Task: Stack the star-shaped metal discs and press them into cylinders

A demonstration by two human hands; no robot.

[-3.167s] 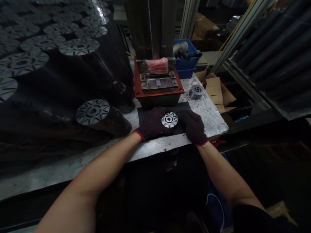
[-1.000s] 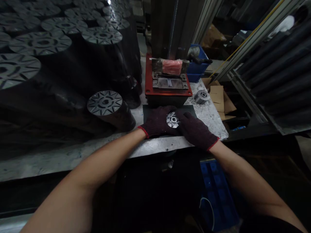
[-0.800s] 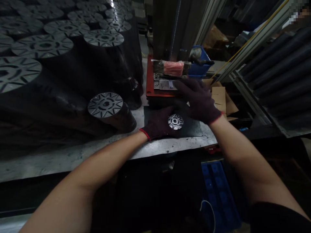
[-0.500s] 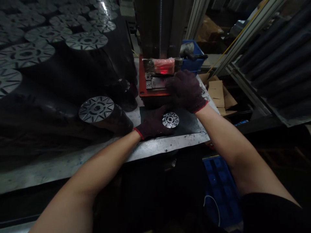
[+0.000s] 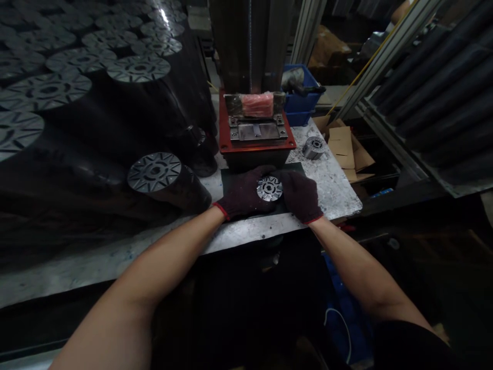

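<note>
On a dark mat (image 5: 231,177) stands a round metal rotor core (image 5: 269,188) with a star-like pattern of slots around a central hole. My left hand (image 5: 246,192), in a dark glove with a red cuff, wraps around its left side. At the core's right edge, my gloved right hand (image 5: 302,194) has its fingers curled together; whatever lies in them is hidden. Just behind both hands sits a red-based fixture (image 5: 256,149) with a metal plate and a pink-wrapped block (image 5: 257,105) on it.
Tall dark stacks (image 5: 138,69) with similar slotted tops crowd the left side. A shorter stack (image 5: 154,172) stands nearer. Another metal core (image 5: 314,147) rests at the right of the table. Behind are a blue bin (image 5: 302,103) and an open cardboard box (image 5: 342,149).
My right hand has come back from the fixture's plate to the right edge of the rotor core, uncovering the plate and the other core. My left hand keeps its hold.
</note>
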